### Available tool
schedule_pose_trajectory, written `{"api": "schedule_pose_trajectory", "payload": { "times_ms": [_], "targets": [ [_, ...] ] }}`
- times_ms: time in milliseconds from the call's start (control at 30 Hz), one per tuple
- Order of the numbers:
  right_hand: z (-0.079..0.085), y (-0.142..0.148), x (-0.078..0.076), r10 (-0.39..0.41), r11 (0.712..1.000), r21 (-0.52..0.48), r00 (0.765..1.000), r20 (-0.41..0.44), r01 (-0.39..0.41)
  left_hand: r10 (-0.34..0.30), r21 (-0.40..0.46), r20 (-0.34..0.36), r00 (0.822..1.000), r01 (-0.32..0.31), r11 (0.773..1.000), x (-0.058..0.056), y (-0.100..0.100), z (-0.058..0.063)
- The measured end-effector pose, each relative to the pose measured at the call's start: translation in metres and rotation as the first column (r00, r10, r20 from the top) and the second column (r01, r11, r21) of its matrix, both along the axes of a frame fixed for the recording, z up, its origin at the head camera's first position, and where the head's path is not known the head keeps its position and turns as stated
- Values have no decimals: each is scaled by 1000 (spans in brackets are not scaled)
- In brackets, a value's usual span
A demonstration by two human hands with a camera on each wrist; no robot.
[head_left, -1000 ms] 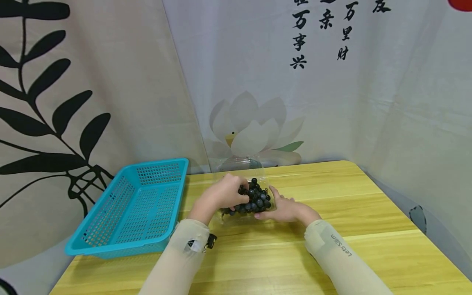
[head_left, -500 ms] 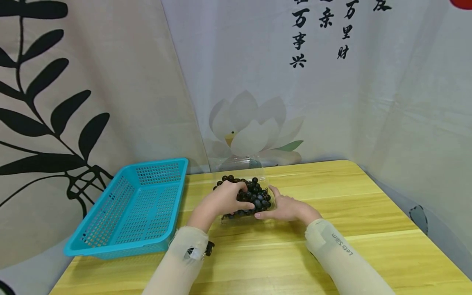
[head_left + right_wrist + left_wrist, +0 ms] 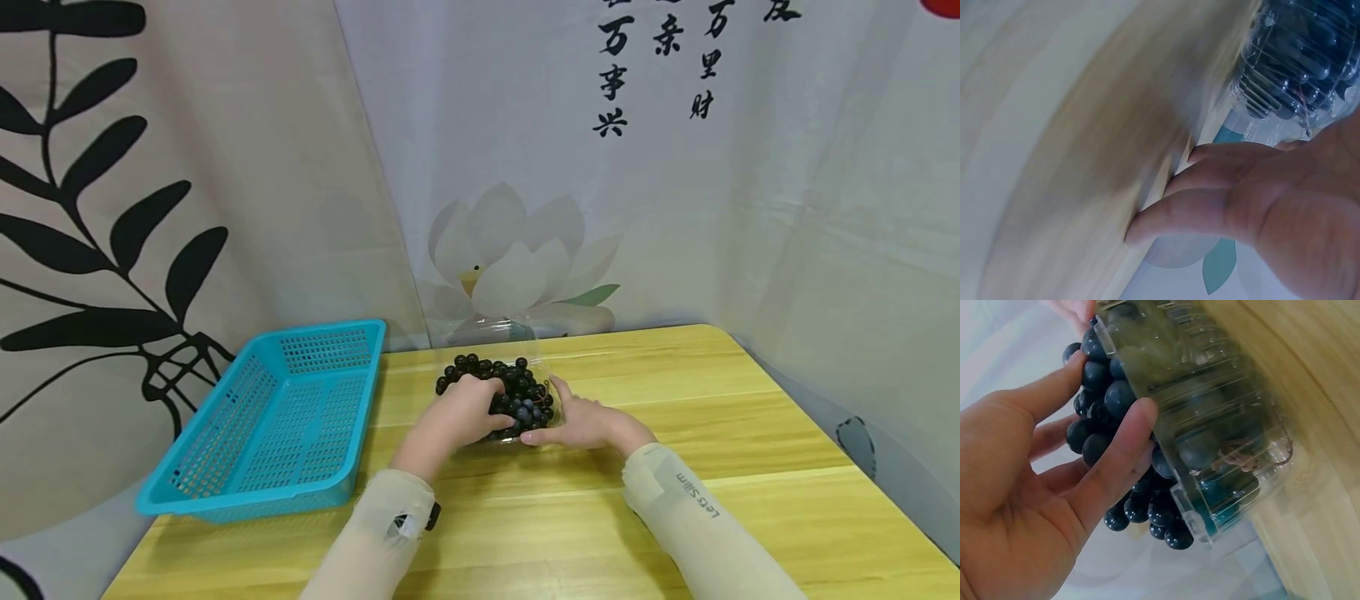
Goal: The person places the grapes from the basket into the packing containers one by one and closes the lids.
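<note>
Pale curtain [image 3: 787, 217] hangs behind the whole scene, and the yellow wooden table [image 3: 675, 517] stands against it with the clear box [image 3: 1210, 412] on top. Straight behind the box, the cloth shows a printed lotus [image 3: 517, 267]; off to the box's left climb big black leaves [image 3: 191, 271]. Above and to the right of the box run columns of black characters [image 3: 612, 82], cut off at the top. I can read 万事兴, 亲 and 万里财 from where I stand; the last column is too cropped for me to be sure of.

Dark grapes [image 3: 517, 379] sit heaped in the box, and through its ribbed wall I see more of them and a brownish stalk [image 3: 1247, 453]. Its clear lid [image 3: 491, 332] stands raised behind it.

Over the box's near left part, the person's left hand [image 3: 463, 410] grips the grapes, fingers bent round one side and thumb on the other. At the box's right side rests the right hand [image 3: 581, 422], fingers extended and spread, fingertips down on the wood. On the right sleeve [image 3: 663, 504], nearer me than the box, the lettering says "LetsSlim". To the box's left lies a blue basket [image 3: 300, 433].
</note>
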State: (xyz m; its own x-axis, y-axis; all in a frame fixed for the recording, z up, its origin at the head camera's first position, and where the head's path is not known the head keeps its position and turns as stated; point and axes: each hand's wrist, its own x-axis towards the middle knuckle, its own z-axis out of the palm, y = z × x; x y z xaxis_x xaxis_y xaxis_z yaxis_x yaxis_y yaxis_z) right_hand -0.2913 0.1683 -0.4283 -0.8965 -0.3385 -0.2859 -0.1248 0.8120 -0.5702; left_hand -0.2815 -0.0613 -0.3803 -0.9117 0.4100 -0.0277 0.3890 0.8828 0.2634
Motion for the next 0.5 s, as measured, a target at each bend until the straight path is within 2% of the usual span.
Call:
{"api": "schedule_pose_trajectory", "payload": {
  "times_ms": [500],
  "targets": [
    [-4, -1, 0, -6, 1000, -5, 1000, 5, 6, 25, -58, -42, 999, -27, 998, 11, 5, -11]
  ]
}}
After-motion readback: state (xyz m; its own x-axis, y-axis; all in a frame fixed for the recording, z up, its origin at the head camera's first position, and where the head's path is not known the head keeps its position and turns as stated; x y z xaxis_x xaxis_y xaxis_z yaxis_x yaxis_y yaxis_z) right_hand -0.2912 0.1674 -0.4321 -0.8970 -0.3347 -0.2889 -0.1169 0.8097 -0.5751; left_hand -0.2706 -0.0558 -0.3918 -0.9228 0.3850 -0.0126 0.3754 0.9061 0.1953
